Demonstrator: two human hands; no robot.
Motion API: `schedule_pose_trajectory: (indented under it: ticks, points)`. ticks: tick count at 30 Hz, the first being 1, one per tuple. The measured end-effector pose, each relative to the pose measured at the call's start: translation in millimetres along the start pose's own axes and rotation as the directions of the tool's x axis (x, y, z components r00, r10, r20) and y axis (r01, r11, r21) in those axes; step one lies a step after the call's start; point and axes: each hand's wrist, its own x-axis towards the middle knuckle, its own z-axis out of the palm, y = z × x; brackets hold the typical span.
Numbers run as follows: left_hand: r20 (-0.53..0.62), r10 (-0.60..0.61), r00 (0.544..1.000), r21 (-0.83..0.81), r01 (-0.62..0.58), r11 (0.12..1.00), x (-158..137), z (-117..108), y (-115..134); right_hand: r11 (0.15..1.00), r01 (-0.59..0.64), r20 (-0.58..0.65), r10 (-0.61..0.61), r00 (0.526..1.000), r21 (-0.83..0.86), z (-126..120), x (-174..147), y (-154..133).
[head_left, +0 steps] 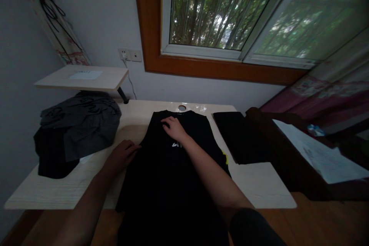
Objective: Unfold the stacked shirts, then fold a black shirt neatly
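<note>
A black shirt (pixel 170 169) lies spread on the pale wooden desk, its neckline toward the wall and its lower part hanging over the front edge. A small white print shows on its chest, partly covered by my right forearm. My right hand (pixel 175 128) rests palm down on the upper chest, fingers apart. At the shirt's left side edge, my left hand (pixel 122 155) has its fingertips closed together on the fabric. Along the right side of the shirt a bit of yellow (pixel 225 157) peeks out; what it belongs to is hidden.
A heap of grey and black clothes (pixel 83 127) sits on the desk's left, beneath a small raised shelf (pixel 83 77). To the right lies a folded black cloth (pixel 240 138). Beyond it, white paper (pixel 319 150) rests on dark furniture. A window (pixel 219 15) is above the desk.
</note>
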Motion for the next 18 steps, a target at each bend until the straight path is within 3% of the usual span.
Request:
schedule_pose_trajectory:
  ticks: [3,9,18]
  points:
    - [-0.002,0.010,1.000,-0.003,-0.010,1.000,0,-1,2,0.998,0.058,0.043,-0.058,0.997,0.012,9,22,6]
    - [-0.013,0.001,1.000,-0.020,-0.001,1.000,0,-4,7,0.999,0.036,0.142,-0.039,0.989,0.030,20,56,8]
    - [0.029,-0.007,1.000,0.042,0.006,0.999,0,-4,9,0.998,0.048,0.128,-0.043,0.991,-0.040,29,74,-12]
